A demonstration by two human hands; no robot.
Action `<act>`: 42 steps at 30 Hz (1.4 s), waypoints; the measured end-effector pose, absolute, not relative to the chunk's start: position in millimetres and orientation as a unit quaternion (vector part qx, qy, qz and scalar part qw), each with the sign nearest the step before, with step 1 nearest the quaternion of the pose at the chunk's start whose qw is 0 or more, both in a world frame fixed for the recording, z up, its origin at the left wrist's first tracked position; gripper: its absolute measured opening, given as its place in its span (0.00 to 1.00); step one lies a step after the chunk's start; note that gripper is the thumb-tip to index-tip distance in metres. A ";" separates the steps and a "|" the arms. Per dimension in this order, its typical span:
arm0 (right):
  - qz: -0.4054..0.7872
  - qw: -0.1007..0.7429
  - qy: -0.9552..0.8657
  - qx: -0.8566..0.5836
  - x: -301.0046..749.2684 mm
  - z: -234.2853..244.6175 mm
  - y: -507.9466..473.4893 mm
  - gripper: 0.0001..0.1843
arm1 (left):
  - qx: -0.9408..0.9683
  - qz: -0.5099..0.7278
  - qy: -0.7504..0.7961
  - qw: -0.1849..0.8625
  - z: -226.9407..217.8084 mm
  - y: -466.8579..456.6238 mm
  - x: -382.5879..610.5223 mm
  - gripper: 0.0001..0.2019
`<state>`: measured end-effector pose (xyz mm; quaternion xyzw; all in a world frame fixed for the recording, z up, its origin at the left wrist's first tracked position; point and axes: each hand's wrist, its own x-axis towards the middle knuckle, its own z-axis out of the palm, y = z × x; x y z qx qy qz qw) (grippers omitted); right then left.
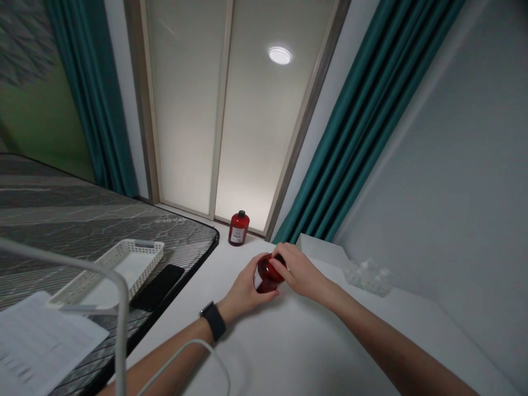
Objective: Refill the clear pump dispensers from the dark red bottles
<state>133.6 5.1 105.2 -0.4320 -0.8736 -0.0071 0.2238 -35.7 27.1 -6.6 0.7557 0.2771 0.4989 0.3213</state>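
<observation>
A dark red bottle [268, 278] with a white label is tilted toward the right above the white tabletop [289, 341]. Wrapped around its body is my left hand [247, 286], which has a dark watch [213, 320] at the wrist. My right hand [295, 267] grips the top of the same bottle, fingers closed around its dark cap [280, 259]; most of the cap is hidden. Farther back, a second red bottle [238, 228] with a black cap and a white label stands upright on the table.
On the left, a grey patterned bed surface [181, 236] holds a white perforated basket [136, 275], a black phone [159, 287] and printed paper [41, 341]. Small clear bottles [368, 275] and a white box [322, 247] line the right. White cables [121, 330] cross the lower left.
</observation>
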 end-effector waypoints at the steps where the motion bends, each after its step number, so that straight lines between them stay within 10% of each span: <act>1: -0.004 0.214 -0.883 -0.419 137.1 106.8 1.0 0.06 | 0.761 0.491 0.275 0.324 -7.3 26.2 -35.7 0.40; 8: 0.034 0.283 -0.865 -0.412 146.8 99.0 -38.7 0.25 | 0.816 0.443 0.228 0.294 -6.5 15.7 -31.2 0.40; 22: -0.018 0.556 -0.664 -0.499 177.0 -2.5 -70.2 0.20 | 0.854 0.413 0.254 0.189 -5.9 2.0 -27.2 0.44; 42: -0.074 0.565 -0.672 -0.474 191.2 11.2 -74.1 0.13 | 0.908 0.351 0.181 0.140 -7.2 -0.7 18.1 0.44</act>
